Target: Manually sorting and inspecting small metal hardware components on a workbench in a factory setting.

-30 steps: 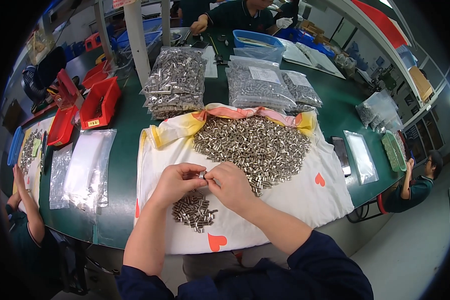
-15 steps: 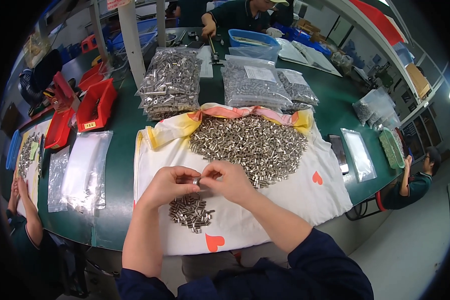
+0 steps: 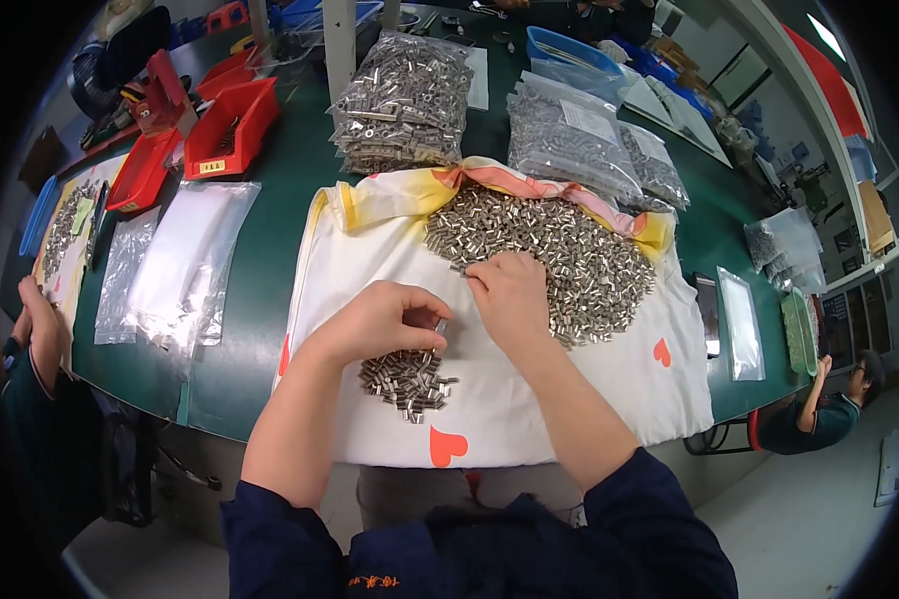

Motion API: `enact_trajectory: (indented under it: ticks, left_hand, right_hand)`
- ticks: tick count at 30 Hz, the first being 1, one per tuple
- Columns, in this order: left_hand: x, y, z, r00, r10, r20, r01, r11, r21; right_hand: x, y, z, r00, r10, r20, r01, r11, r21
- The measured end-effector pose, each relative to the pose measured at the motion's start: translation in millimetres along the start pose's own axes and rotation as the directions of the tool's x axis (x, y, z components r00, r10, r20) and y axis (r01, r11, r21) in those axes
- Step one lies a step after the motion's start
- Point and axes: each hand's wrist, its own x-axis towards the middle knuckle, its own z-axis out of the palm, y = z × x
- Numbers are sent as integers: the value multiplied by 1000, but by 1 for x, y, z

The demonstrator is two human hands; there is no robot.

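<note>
My left hand pinches a short metal sleeve between thumb and fingertips, just above a small heap of metal sleeves. My right hand rests at the near left edge of a large pile of the same shiny sleeves. Its fingers are bent and drawn together, with the tips at the pile's edge; whatever is in them is hidden. Both heaps lie on a white cloth with red hearts, whose yellow and pink far edge is rolled up behind the large pile.
Filled clear bags of metal parts stand beyond the cloth, beside a blue basket. Red bins and flat plastic bags lie to the left. On the right are a phone and a clear bag. Co-workers sit at both sides.
My hands have moved apart: the right reaches away to the large pile, while the left stays over the small heap with a sleeve. The view has shifted, so the table sits higher.
</note>
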Motion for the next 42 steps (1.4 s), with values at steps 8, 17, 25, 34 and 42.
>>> enact_trajectory:
  ticks: [8, 17, 25, 34, 42]
  left_hand:
    - [1, -7, 2, 999, 22, -37, -23, 999, -31]
    - [8, -9, 2, 988, -54, -148, -17, 897, -441]
    - [10, -10, 3, 986, -40, -160, -26, 922, -385]
    - [9, -11, 3, 983, -66, -171, -9, 914, -406]
    - [3, -10, -3, 990, -90, -109, 59, 965, -257]
  right_hand:
    - [1, -5, -2, 997, -33, 68, 35, 999, -34]
    - [-5, -19, -21, 919, 202, 338, -390, 573, 720]
    - [-7, -25, -19, 979, 104, 175, -192, 762, 619]
    - [-8, -29, -22, 998, 15, 55, -41, 858, 512]
    - [-1, -13, -25, 929, 226, 294, -366, 684, 631]
